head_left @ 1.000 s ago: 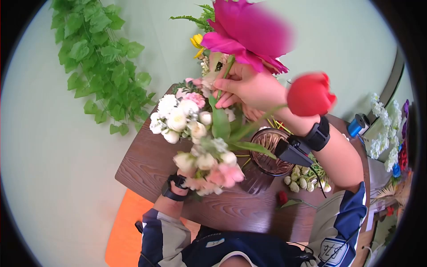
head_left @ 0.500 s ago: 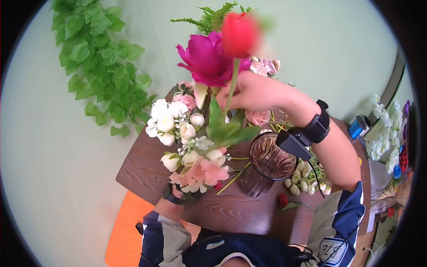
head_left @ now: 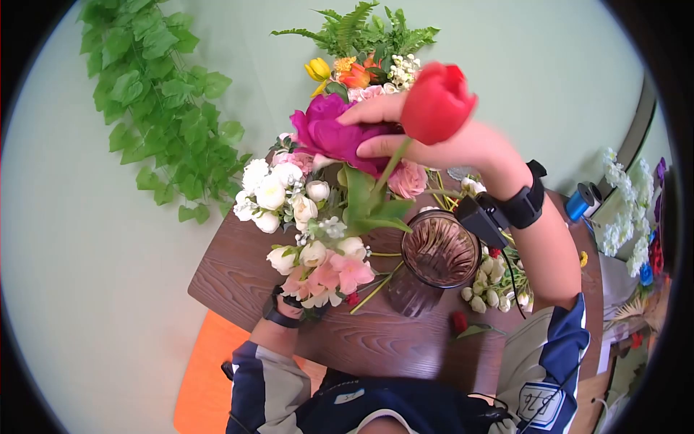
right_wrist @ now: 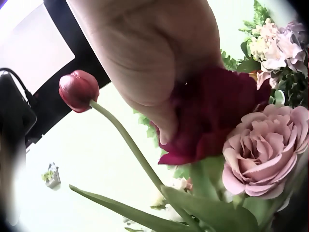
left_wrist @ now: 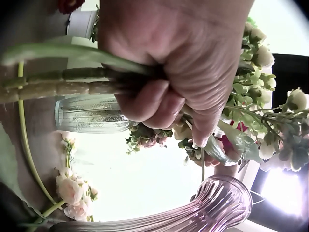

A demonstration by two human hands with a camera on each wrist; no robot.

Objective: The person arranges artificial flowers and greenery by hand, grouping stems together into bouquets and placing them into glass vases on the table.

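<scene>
My left hand (head_left: 288, 302) is low at the table's near edge, mostly hidden under a bunch of white and pink flowers (head_left: 312, 239). In the left wrist view its fingers (left_wrist: 159, 72) are curled tight round the green stems (left_wrist: 58, 84). My right hand (head_left: 416, 141) is above the bunch, with finger and thumb on either side of a magenta peony's head (head_left: 329, 134). The thumb (right_wrist: 154, 96) presses on the peony's dark petals (right_wrist: 212, 116). A red tulip (head_left: 437, 101) stands in front of that hand, and its stem (right_wrist: 125, 140) rises free beside it.
A ribbed brown-pink glass vase (head_left: 437, 253) stands on the dark wooden table (head_left: 238, 275), right of the bunch. Loose white buds (head_left: 491, 293) and a red bud (head_left: 459, 322) lie nearby. More flowers and fern (head_left: 369, 50) stand behind, ivy (head_left: 155, 94) hangs left, and a dusty pink rose (right_wrist: 263, 145) sits near the peony.
The right hand has brought the magenta peony down from high up into the bunch. The red tulip swung from the right to in front of that hand. The bunch barely shifted.
</scene>
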